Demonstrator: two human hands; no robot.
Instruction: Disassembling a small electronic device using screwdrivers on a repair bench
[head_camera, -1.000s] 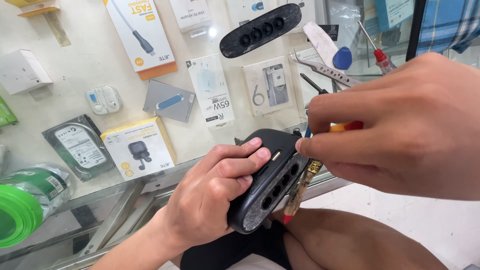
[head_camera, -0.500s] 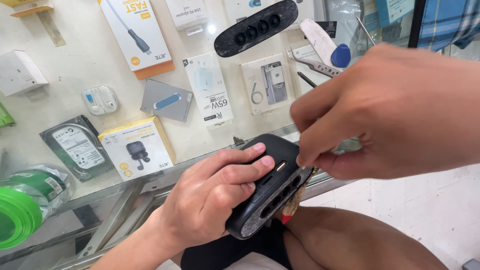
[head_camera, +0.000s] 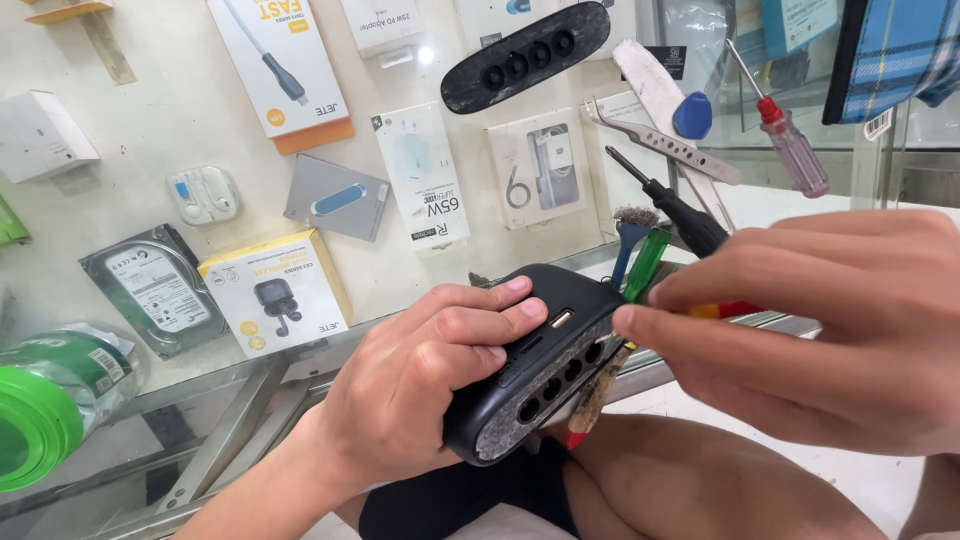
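the left hand (head_camera: 420, 385) grips a black speaker (head_camera: 540, 365) over the glass desk (head_camera: 150, 390); the right hand (head_camera: 810, 330) pinches a screwdriver (head_camera: 590, 395) against the speaker's edge.

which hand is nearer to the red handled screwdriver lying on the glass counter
Right. The right hand sits just below the red handled screwdriver, at the right of the black device. The left hand wraps the device's left side, farther from it.

Just beyond my hands (head_camera: 640, 330), screwdrivers (head_camera: 680, 215) and a brush (head_camera: 630, 235) crowd the glass worktop (head_camera: 150, 390); below them my thigh (head_camera: 700, 480) blocks passage.
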